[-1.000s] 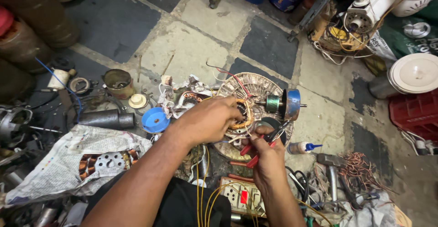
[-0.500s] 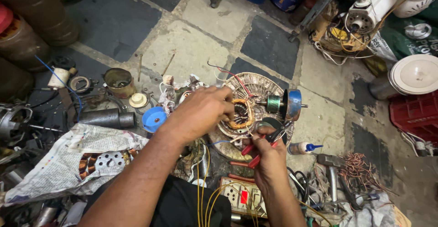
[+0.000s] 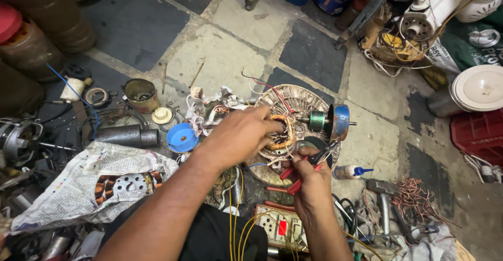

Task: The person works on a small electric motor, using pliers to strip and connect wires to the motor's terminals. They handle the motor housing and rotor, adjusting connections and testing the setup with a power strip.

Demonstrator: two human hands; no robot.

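While the left hand (image 3: 238, 135) rests with fingers together on the copper winding (image 3: 283, 132) of a round motor stator (image 3: 298, 104) lying on the tiled floor, the right hand (image 3: 309, 180) grips red-handled pliers (image 3: 304, 166), fingers clamped around the handles, their tips pointed at the stator's lower right edge. A shaft carrying a green spool and a blue disc (image 3: 340, 122) juts out to the stator's right. To the left, a rusty tin can (image 3: 140, 94) stands upright, its contents too dark to make out, beside a blue plastic cap (image 3: 182, 137) lying open side up with nothing visible in it. A sheet of newspaper (image 3: 68, 185) cradles a second wound core (image 3: 123, 183). A small glue bottle with a blue nozzle (image 3: 351, 172) lies just right of the pliers. Yellow wires (image 3: 236, 224) cross a white switchboard (image 3: 277, 224) near the person's lap, partly hidden by the right forearm. The left hand covers part of the winding, so what the fingertips touch cannot be told. A tangle of copper wire (image 3: 414, 193) sits at right, and the clutter along the frame's edges is cut off.
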